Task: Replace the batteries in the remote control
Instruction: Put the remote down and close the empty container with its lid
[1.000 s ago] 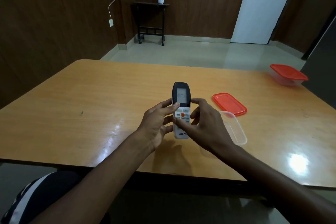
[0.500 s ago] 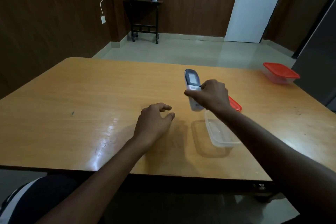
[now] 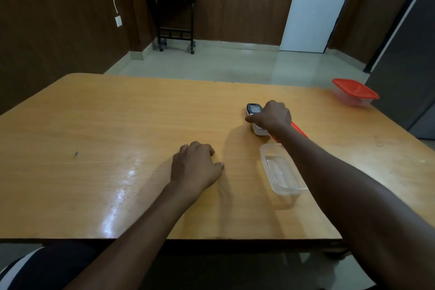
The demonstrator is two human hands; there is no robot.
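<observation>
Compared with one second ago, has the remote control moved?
Yes. The remote control moved right and away from the person, up beside the red lid, beyond the clear container; now only the right hand grips it.

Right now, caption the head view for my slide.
Right hand grips remote control beside red lid; left hand rests on table.

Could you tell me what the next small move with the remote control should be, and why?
Probably lay the remote control flat and let go: the right hand grips it screen-up, low at the table beside the red lid, while the left hand rests idle, holding nothing.
</observation>
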